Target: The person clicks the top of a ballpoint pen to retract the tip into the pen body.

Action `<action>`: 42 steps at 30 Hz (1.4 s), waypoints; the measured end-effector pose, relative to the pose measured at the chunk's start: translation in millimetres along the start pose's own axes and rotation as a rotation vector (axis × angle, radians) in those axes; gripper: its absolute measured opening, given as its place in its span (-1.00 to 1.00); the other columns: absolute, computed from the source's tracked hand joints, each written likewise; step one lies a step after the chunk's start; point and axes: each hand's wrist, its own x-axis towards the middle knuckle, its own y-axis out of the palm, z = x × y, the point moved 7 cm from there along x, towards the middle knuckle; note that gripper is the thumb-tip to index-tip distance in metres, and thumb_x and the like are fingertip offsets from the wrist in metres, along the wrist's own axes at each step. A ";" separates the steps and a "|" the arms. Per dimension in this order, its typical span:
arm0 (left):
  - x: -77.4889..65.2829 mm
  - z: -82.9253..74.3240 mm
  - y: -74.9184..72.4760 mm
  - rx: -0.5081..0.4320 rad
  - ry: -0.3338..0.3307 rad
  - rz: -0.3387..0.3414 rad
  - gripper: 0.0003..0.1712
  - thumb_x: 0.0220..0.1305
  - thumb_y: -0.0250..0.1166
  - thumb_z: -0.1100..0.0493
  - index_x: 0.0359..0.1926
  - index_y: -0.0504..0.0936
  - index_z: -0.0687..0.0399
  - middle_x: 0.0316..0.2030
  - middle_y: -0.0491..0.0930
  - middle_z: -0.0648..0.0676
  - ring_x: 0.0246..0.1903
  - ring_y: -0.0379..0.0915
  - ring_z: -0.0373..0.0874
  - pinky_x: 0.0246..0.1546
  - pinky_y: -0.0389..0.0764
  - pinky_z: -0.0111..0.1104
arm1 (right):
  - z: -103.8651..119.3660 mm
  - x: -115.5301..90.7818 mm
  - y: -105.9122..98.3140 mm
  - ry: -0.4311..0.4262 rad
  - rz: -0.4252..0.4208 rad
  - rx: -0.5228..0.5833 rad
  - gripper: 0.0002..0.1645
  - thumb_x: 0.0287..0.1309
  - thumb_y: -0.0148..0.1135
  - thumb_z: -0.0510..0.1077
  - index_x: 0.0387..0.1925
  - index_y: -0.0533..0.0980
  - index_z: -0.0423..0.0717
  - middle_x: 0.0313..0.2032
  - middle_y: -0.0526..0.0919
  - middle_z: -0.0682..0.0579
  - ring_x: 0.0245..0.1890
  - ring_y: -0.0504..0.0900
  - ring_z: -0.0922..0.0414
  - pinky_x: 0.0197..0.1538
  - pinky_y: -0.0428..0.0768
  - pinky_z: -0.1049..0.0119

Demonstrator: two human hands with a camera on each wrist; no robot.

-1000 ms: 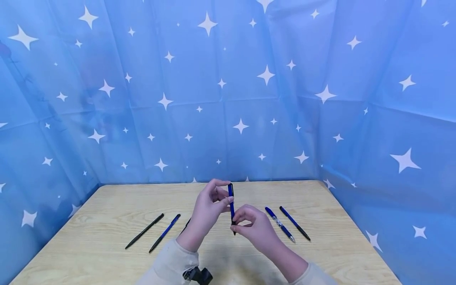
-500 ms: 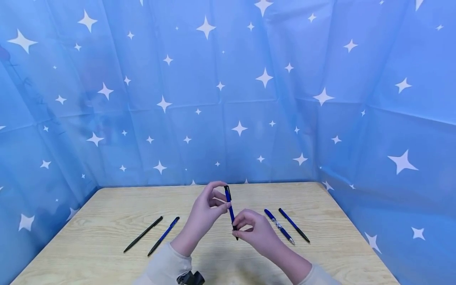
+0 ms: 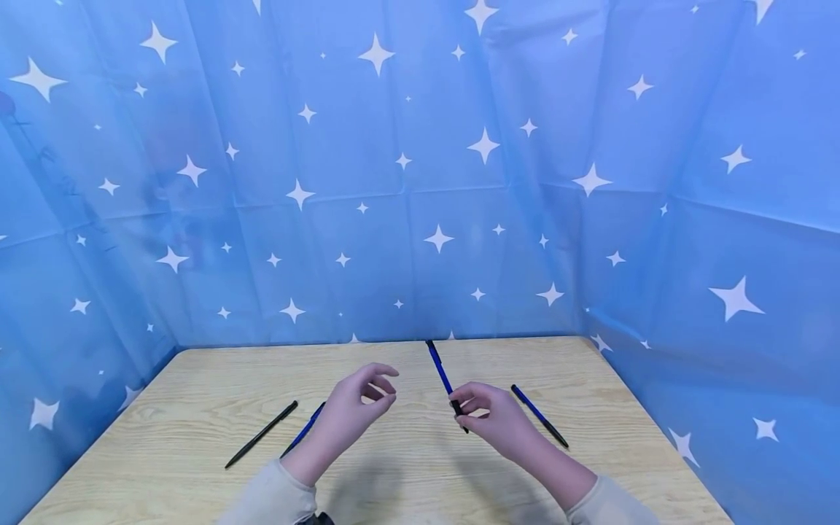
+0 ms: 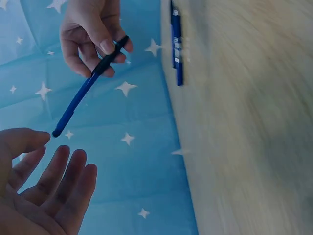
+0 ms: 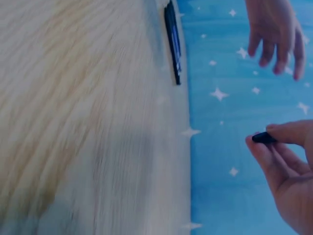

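Observation:
My right hand (image 3: 499,423) pinches a blue pen (image 3: 438,364) by its black grip near the tip, between thumb and fingers. The pen is tilted above the table, its black top end pointing up and to the left. My left hand (image 3: 348,408) is apart from the pen, to its left, with fingers loosely bent and nothing held. In the left wrist view the pen (image 4: 73,105) slants down toward the left hand (image 4: 49,191). Only the dark tip of the pen (image 5: 264,137) shows in the right wrist view; the fingers hide its grip.
On the wooden table (image 3: 394,481), a black pen (image 3: 262,434) and a partly covered blue pen (image 3: 305,429) lie at the left. Another blue pen (image 3: 539,415) lies at the right, beside a patterned blue pen (image 4: 178,49). A starry blue curtain (image 3: 367,160) surrounds the table.
My left hand has let go of the pen's upper part and moved left and down. The right hand has carried the pen to the right, tilting its top leftward.

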 end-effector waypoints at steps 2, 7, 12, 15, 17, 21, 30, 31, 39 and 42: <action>-3.1 5.3 -0.9 0.022 -0.002 0.025 -0.71 0.28 0.30 0.25 0.03 0.59 -0.02 -0.30 0.59 -0.08 -0.27 0.57 -0.16 -0.33 0.58 -0.25 | -6.3 0.6 -2.4 0.016 0.010 -0.032 -0.65 0.09 0.37 -0.38 -0.07 0.61 -0.08 -0.17 0.63 0.03 -0.22 0.64 0.10 -0.29 0.64 0.29; -10.0 19.2 -1.7 0.075 -0.027 0.083 -0.75 0.28 0.30 0.25 -0.03 0.61 -0.06 -0.31 0.59 -0.11 -0.29 0.57 -0.20 -0.34 0.57 -0.25 | -20.6 2.1 -6.9 0.028 0.032 -0.102 -0.66 0.08 0.38 -0.35 -0.09 0.61 -0.04 -0.17 0.64 0.03 -0.25 0.63 0.11 -0.33 0.61 0.29; -17.9 28.1 -3.1 0.115 -0.024 0.113 -0.74 0.27 0.30 0.25 -0.04 0.61 -0.09 -0.31 0.58 -0.13 -0.31 0.56 -0.22 -0.35 0.56 -0.27 | -36.6 4.5 -9.1 0.099 0.066 -0.063 -0.66 0.07 0.37 -0.39 -0.08 0.60 -0.15 -0.20 0.63 -0.02 -0.28 0.62 0.11 -0.34 0.62 0.25; -22.3 31.4 -3.7 0.123 -0.013 0.123 -0.74 0.26 0.30 0.27 -0.04 0.62 -0.08 -0.31 0.58 -0.13 -0.32 0.55 -0.22 -0.37 0.55 -0.30 | -44.1 4.9 -8.7 0.148 0.099 -0.012 -0.64 0.07 0.36 -0.41 -0.04 0.58 -0.26 -0.25 0.62 -0.04 -0.31 0.62 0.10 -0.32 0.64 0.22; -25.6 33.4 -3.9 0.129 -0.006 0.136 -0.74 0.25 0.31 0.27 -0.05 0.62 -0.06 -0.32 0.58 -0.12 -0.32 0.55 -0.22 -0.37 0.55 -0.31 | -47.5 4.8 -8.0 0.163 0.126 0.014 -0.63 0.06 0.36 -0.42 -0.04 0.56 -0.32 -0.28 0.59 -0.06 -0.32 0.62 0.09 -0.31 0.65 0.20; -31.1 38.4 -4.2 0.144 -0.006 0.161 -0.76 0.25 0.32 0.25 -0.06 0.62 -0.06 -0.33 0.58 -0.13 -0.34 0.55 -0.22 -0.38 0.55 -0.33 | -53.9 5.0 -6.2 0.182 0.167 0.032 -0.62 0.02 0.39 -0.43 -0.06 0.56 -0.36 -0.30 0.54 -0.07 -0.35 0.61 0.08 -0.33 0.65 0.19; -40.1 49.1 -3.1 0.205 0.000 0.196 -0.80 0.25 0.34 0.21 -0.11 0.62 -0.10 -0.36 0.56 -0.18 -0.39 0.52 -0.30 -0.43 0.52 -0.37 | -68.7 7.4 -4.2 0.175 0.198 -0.092 -0.66 -0.06 0.46 -0.39 -0.16 0.63 -0.24 -0.36 0.52 -0.01 -0.41 0.58 0.11 -0.41 0.63 0.25; -41.1 50.0 -2.4 0.212 0.002 0.203 -0.80 0.25 0.34 0.21 -0.11 0.62 -0.09 -0.36 0.56 -0.18 -0.40 0.51 -0.31 -0.44 0.52 -0.37 | -69.9 7.3 -4.1 0.176 0.203 -0.100 -0.66 -0.06 0.46 -0.40 -0.17 0.63 -0.24 -0.37 0.52 -0.01 -0.41 0.58 0.11 -0.41 0.63 0.25; -45.2 53.2 3.1 0.226 0.013 0.237 -0.81 0.23 0.34 0.23 -0.11 0.63 0.04 -0.39 0.58 -0.18 -0.46 0.48 -0.32 -0.48 0.49 -0.39 | -73.2 5.5 -1.0 0.204 0.257 -0.087 -0.66 -0.10 0.45 -0.44 -0.20 0.63 -0.25 -0.42 0.51 -0.06 -0.49 0.55 0.09 -0.45 0.64 0.21; -45.8 54.7 4.7 0.245 0.007 0.242 -0.81 0.23 0.35 0.21 -0.12 0.63 0.01 -0.40 0.57 -0.20 -0.46 0.47 -0.34 -0.48 0.48 -0.39 | -74.5 5.4 -0.8 0.219 0.262 -0.100 -0.66 -0.12 0.46 -0.44 -0.21 0.63 -0.23 -0.43 0.51 -0.06 -0.51 0.54 0.09 -0.46 0.63 0.21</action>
